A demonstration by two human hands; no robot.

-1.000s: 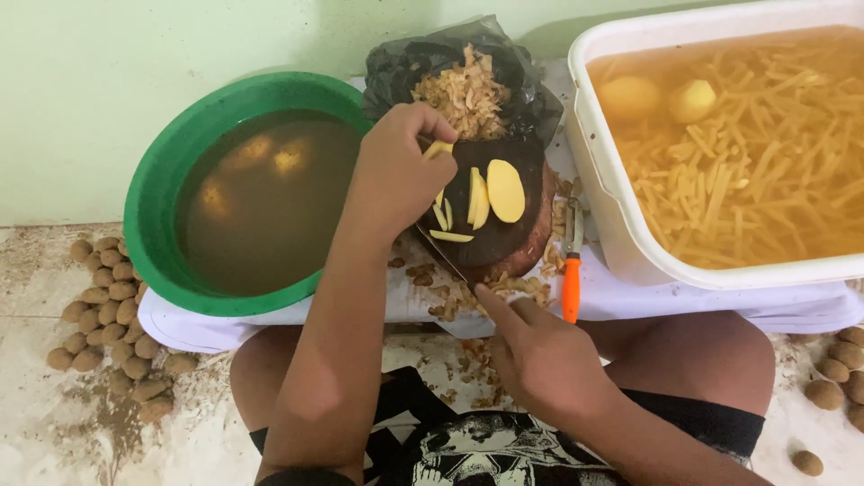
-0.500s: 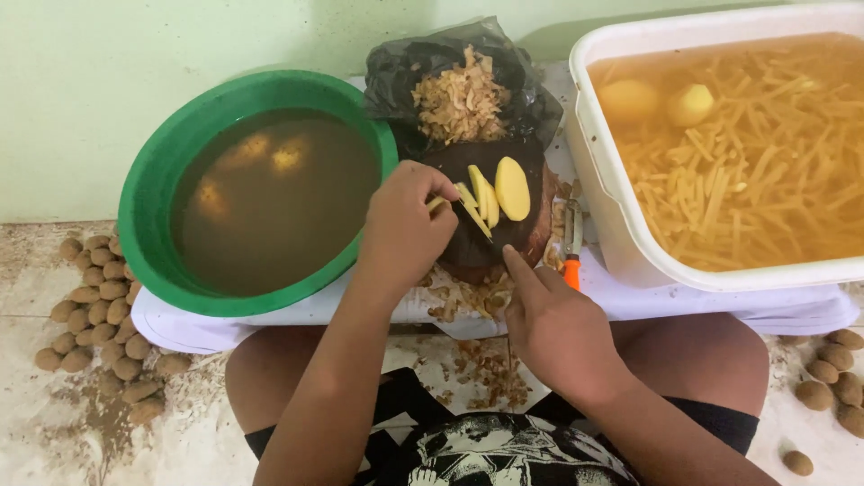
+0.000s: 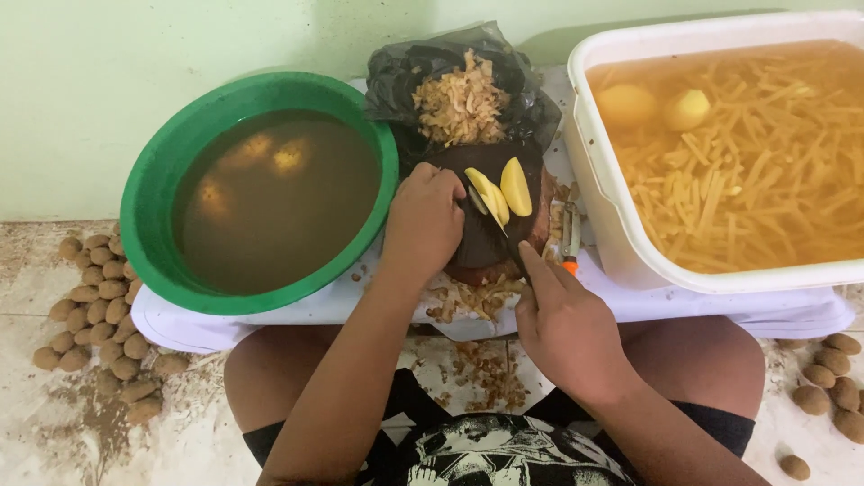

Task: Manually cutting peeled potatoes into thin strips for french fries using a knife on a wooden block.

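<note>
Pale green wall; dirty tiled floor.

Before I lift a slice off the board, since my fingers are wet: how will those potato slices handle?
The potato slices look thin and freshly cut, so probably stiff but easy to snap. Their surfaces look moist, so likely slippery. They lean against each other on the dark board beside the left hand, so a push may topple them flat.

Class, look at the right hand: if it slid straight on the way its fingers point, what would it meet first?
The right hand points up and slightly left along the knife, so it would probably first meet the potato slices on the dark board, though depth is unclear.
</note>
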